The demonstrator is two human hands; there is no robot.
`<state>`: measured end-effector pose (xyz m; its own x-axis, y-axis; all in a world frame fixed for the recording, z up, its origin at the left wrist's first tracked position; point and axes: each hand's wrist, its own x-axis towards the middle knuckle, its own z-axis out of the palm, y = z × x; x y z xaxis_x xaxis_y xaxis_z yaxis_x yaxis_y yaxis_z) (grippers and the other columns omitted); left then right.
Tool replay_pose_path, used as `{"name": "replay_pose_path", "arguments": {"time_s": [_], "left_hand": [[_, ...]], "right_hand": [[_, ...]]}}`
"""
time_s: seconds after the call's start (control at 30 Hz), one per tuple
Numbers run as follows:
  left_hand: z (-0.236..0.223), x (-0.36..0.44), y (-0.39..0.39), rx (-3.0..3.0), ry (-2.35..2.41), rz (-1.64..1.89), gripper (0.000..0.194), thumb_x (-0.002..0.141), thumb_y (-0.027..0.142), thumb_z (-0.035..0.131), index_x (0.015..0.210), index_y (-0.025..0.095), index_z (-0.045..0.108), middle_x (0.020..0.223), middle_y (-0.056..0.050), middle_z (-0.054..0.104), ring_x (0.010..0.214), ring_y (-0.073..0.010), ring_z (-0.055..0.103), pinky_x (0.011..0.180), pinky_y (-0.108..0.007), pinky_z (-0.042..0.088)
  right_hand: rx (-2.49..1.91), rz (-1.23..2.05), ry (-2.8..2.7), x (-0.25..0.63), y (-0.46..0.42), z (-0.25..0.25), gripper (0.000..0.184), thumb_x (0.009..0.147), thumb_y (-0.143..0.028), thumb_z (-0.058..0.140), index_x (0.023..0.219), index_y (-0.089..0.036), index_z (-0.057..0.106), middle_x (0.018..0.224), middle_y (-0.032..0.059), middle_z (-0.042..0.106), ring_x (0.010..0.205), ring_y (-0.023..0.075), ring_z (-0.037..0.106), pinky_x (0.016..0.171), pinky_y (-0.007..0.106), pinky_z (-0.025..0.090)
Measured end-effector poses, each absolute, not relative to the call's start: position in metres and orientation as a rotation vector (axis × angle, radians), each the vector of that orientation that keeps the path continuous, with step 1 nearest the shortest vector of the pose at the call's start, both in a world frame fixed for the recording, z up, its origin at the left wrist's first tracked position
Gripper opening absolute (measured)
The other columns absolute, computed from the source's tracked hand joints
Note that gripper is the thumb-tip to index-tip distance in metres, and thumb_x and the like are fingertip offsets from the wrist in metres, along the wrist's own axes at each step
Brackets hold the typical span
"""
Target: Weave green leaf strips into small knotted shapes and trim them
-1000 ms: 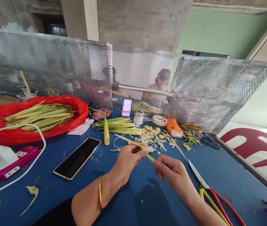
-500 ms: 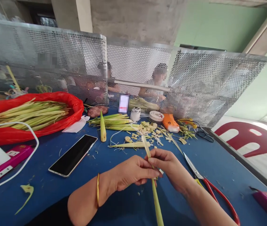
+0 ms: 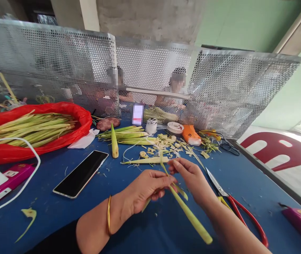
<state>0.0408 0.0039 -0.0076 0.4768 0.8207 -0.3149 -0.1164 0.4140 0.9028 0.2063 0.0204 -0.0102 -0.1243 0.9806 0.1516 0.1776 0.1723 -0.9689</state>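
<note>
My left hand (image 3: pixel 153 185), with a gold bangle at the wrist, pinches a long pale green plant stalk (image 3: pixel 191 217). The stalk slants down to the right, its broad end toward me. A short folded strip (image 3: pixel 181 191) sticks out beside it, just right of my left fingers. Close to the thin upper end, my right hand (image 3: pixel 186 173) has its fingers curled together; whatever they hold is hidden. Beyond my hands lie a cut pale stalk (image 3: pixel 147 160) with white thread and many chopped scraps (image 3: pixel 167 143).
Red-handled scissors (image 3: pixel 232 201) lie at right. To the left are a phone (image 3: pixel 81 174), a pink power strip (image 3: pixel 20 173) and a red bag (image 3: pixel 80 141) of stalks. Thread (image 3: pixel 151 126), tape (image 3: pixel 175 127) and an orange packet (image 3: pixel 191 134) stand behind; people sit beyond the perforated screen (image 3: pixel 150 60).
The stalk's lower end has swung to the right and it now slants more. My right hand has moved slightly up and apart from my left hand. The short strip has come into view.
</note>
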Motion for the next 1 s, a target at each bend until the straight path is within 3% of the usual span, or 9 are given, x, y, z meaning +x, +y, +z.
{"name": "replay_pose_path", "arguments": {"time_s": [0.17,0.23,0.37,0.47,0.57,0.77,1.0], "left_hand": [[-0.003,0.03,0.018,0.779,0.86,0.839,0.035,0.068,0.042,0.075,0.088,0.014,0.074,0.079,-0.006,0.068,0.047,-0.0027,0.04,0.043,-0.019,0.016],[-0.003,0.027,0.02,0.739,0.84,0.837,0.034,0.071,0.042,0.072,0.089,0.013,0.074,0.08,-0.006,0.068,0.049,-0.0034,0.042,0.042,-0.018,0.017],[-0.004,0.029,0.018,0.717,0.86,0.84,0.027,0.071,0.034,0.073,0.089,0.014,0.074,0.079,-0.006,0.069,0.049,-0.0039,0.042,0.041,-0.017,0.019],[-0.005,0.033,0.015,0.662,0.905,0.851,0.027,0.067,0.03,0.075,0.09,0.014,0.074,0.077,-0.005,0.069,0.048,-0.0031,0.041,0.041,-0.016,0.02],[-0.007,0.037,0.015,0.609,0.949,0.877,0.03,0.065,0.029,0.077,0.091,0.014,0.074,0.078,-0.005,0.07,0.047,-0.0027,0.041,0.041,-0.016,0.02],[-0.012,0.039,0.014,0.67,1.034,0.886,0.021,0.066,0.029,0.073,0.076,0.011,0.072,0.078,-0.009,0.072,0.046,-0.0038,0.044,0.04,-0.017,0.021],[-0.009,0.036,0.015,0.792,0.993,0.728,0.021,0.065,0.029,0.073,0.075,0.01,0.072,0.079,-0.012,0.074,0.047,-0.0065,0.05,0.04,-0.018,0.027]], "right_hand": [[-1.079,1.156,-1.945,0.218,0.019,0.005,0.026,0.085,-0.041,0.06,0.094,-0.019,0.071,0.092,0.0036,0.072,0.089,0.0208,0.062,0.079,0.031,0.045],[-1.091,1.04,-2.013,0.219,0.018,0.003,0.021,0.086,-0.037,0.06,0.094,-0.02,0.071,0.091,0.0034,0.072,0.087,0.0205,0.063,0.077,0.03,0.046],[-1.108,0.344,-2.159,0.216,0.021,-0.009,0.021,0.092,-0.028,0.053,0.079,-0.021,0.067,0.075,0.002,0.069,0.072,0.0172,0.061,0.072,0.029,0.044],[-1.027,-0.206,-2.214,0.216,0.024,-0.014,0.023,0.094,-0.02,0.048,0.078,-0.02,0.065,0.071,0.0025,0.067,0.07,0.0171,0.061,0.083,0.033,0.041],[-1.025,-0.515,-2.202,0.217,0.024,-0.016,0.022,0.093,-0.014,0.048,0.081,-0.02,0.065,0.073,0.0027,0.068,0.07,0.0173,0.061,0.09,0.036,0.037],[-1.042,-0.606,-2.201,0.217,0.024,-0.02,0.024,0.093,-0.01,0.047,0.084,-0.019,0.066,0.079,0.003,0.071,0.075,0.0178,0.062,0.094,0.037,0.033],[-1.11,-0.582,-2.144,0.218,0.026,-0.02,0.023,0.092,-0.011,0.049,0.079,-0.021,0.066,0.076,0.0021,0.07,0.07,0.0172,0.06,0.092,0.036,0.032]]}}
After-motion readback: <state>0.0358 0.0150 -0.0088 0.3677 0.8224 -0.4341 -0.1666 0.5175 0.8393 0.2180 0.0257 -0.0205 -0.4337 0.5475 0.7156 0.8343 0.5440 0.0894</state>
